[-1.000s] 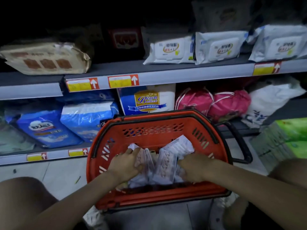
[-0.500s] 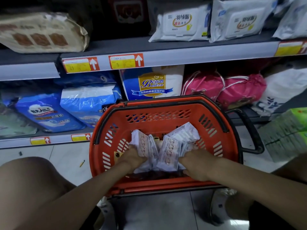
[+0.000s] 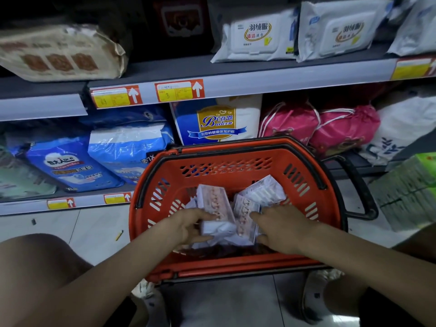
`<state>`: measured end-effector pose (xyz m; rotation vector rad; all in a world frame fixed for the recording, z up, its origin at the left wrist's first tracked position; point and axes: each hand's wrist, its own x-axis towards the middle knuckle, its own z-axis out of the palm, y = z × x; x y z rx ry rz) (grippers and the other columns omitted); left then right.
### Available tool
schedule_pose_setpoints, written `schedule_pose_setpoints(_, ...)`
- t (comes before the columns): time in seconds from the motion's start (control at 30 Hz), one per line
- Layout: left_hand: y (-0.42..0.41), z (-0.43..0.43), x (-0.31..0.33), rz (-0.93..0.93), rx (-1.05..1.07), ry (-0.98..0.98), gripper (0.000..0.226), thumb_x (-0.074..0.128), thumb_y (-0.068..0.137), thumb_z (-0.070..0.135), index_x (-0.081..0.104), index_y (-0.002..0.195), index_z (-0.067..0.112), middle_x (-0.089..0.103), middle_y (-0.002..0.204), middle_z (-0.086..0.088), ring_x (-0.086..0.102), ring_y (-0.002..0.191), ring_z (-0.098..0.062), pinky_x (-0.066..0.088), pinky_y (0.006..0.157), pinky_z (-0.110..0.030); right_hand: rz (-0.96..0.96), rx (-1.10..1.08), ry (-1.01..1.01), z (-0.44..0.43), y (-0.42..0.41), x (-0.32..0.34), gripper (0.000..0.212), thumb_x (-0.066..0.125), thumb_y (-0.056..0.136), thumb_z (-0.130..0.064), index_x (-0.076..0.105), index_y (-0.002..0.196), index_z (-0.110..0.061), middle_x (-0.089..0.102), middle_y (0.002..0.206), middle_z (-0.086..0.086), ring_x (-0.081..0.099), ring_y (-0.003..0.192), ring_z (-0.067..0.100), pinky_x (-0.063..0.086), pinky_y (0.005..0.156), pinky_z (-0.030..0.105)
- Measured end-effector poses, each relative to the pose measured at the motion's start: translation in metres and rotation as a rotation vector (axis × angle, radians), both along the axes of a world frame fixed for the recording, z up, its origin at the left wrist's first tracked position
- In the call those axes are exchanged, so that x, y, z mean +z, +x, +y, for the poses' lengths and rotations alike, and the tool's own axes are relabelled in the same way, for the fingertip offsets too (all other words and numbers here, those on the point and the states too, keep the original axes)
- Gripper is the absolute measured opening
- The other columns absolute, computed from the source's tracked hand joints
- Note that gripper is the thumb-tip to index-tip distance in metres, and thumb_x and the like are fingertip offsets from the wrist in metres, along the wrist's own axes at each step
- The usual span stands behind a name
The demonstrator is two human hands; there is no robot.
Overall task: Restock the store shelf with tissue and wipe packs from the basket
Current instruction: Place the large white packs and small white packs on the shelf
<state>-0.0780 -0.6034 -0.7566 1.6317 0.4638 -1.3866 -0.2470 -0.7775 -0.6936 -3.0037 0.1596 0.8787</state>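
An orange basket (image 3: 236,161) stands on the floor in front of the shelves. Inside it lie several small white tissue packs with pink print. My left hand (image 3: 188,226) grips one upright pack (image 3: 213,204) from its left side, thumb and fingers around its lower end. My right hand (image 3: 280,228) holds another pack (image 3: 245,218) from the right. A third pack (image 3: 264,192) leans behind them. The upper shelf (image 3: 236,74) carries white wipe packs (image 3: 257,36).
A beige pack (image 3: 59,53) lies at the upper shelf's left. The lower shelf holds blue diaper bags (image 3: 70,166), a blue and white pack (image 3: 217,121) and pink drawstring bags (image 3: 318,128). Green tissue bundles (image 3: 410,192) stand at the right. My knees flank the basket.
Both hands have drawn nearer to me and lifted the packs more upright in the basket. The view has tilted down and moved closer to the shelves.
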Motion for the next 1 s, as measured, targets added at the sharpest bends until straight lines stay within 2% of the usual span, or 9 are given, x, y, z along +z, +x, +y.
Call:
schedule_pose_setpoints(0.1,-0.017,-0.003,0.021,0.056,0.047,-0.160,0.031,0.075,0.088,-0.003,0.069,0.118,-0.002,0.076,0.105,-0.017,0.072,0.089,-0.029,0.065,0.058,-0.038,-0.058,-0.127,0.114,-0.004,0.006,0.009,0.071,0.051,0.100,-0.058,0.032,0.154,-0.018,0.061,0.134,0.010,0.059,0.122,0.032,0.048,0.088,0.036)
schedule_pose_setpoints(0.17,-0.024,-0.004,0.031,0.055,0.060,-0.247,0.036,0.076,0.085,-0.002,0.070,0.120,-0.004,0.078,0.107,-0.017,0.073,0.090,-0.028,0.065,0.061,-0.034,-0.075,-0.267,0.266,-0.007,0.010,0.014,0.078,0.054,0.098,-0.060,0.029,0.156,-0.015,0.067,0.120,0.008,0.064,0.108,0.028,0.051,0.083,0.037)
schedule_pose_setpoints(0.3,-0.033,-0.002,0.040,0.018,0.073,-0.393,0.056,0.078,0.075,0.003,0.066,0.129,-0.001,0.076,0.119,-0.017,0.072,0.104,-0.029,0.064,0.083,-0.035,-0.148,-0.530,0.754,-0.007,0.014,0.008,0.064,0.067,0.091,-0.056,0.045,0.144,-0.029,0.067,0.129,-0.007,0.068,0.107,0.010,0.056,0.094,0.038)
schedule_pose_setpoints(0.37,-0.036,-0.002,0.043,-0.007,0.099,-0.454,0.060,0.079,0.073,0.003,0.064,0.131,0.002,0.076,0.120,-0.016,0.074,0.101,-0.026,0.064,0.078,-0.033,-0.149,-0.683,0.962,-0.002,0.015,0.006,0.050,0.072,0.091,-0.047,0.051,0.135,-0.036,0.071,0.117,-0.009,0.073,0.092,0.007,0.062,0.081,0.034)
schedule_pose_setpoints(0.43,-0.038,-0.001,0.046,-0.037,0.105,-0.498,0.061,0.078,0.074,0.004,0.063,0.133,0.004,0.075,0.123,-0.016,0.075,0.099,-0.024,0.062,0.075,-0.029,-0.156,-0.845,1.090,0.002,0.017,0.006,0.050,0.076,0.092,-0.033,0.050,0.134,-0.031,0.073,0.112,-0.003,0.076,0.087,0.016,0.064,0.077,0.035)
schedule_pose_setpoints(0.57,-0.036,0.000,0.048,-0.069,0.076,-0.554,0.060,0.077,0.082,0.002,0.059,0.140,0.006,0.072,0.130,-0.015,0.070,0.118,-0.030,0.057,0.094,-0.036,-0.230,-0.960,1.149,-0.002,0.020,0.010,0.055,0.084,0.085,-0.024,0.057,0.132,-0.019,0.074,0.114,0.003,0.076,0.097,0.024,0.062,0.088,0.042)
schedule_pose_setpoints(0.7,-0.039,0.001,0.053,-0.176,0.002,-0.563,0.062,0.075,0.085,-0.004,0.055,0.141,0.009,0.073,0.129,-0.011,0.069,0.122,-0.030,0.049,0.110,-0.045,-0.302,-0.942,1.209,-0.005,0.019,0.014,0.052,0.089,0.079,-0.016,0.065,0.125,-0.016,0.076,0.111,0.001,0.075,0.101,0.019,0.063,0.084,0.037)
schedule_pose_setpoints(0.8,-0.037,-0.002,0.063,-0.259,-0.004,-0.567,0.060,0.079,0.083,0.002,0.057,0.138,0.013,0.074,0.127,-0.009,0.070,0.120,-0.029,0.051,0.106,-0.044,-0.390,-0.901,1.163,-0.008,0.019,0.020,0.047,0.089,0.077,-0.011,0.071,0.120,-0.017,0.078,0.109,-0.003,0.073,0.104,0.016,0.061,0.089,0.037)
schedule_pose_setpoints(1.0,-0.003,0.003,0.089,-0.298,0.226,-0.651,0.049,0.084,0.076,0.016,0.067,0.121,0.010,0.073,0.126,-0.018,0.067,0.123,-0.036,0.057,0.101,-0.052,-0.425,-0.849,1.203,-0.029,0.024,0.048,0.057,0.084,0.081,-0.001,0.067,0.131,-0.022,0.077,0.113,-0.004,0.074,0.104,0.012,0.061,0.083,0.025)
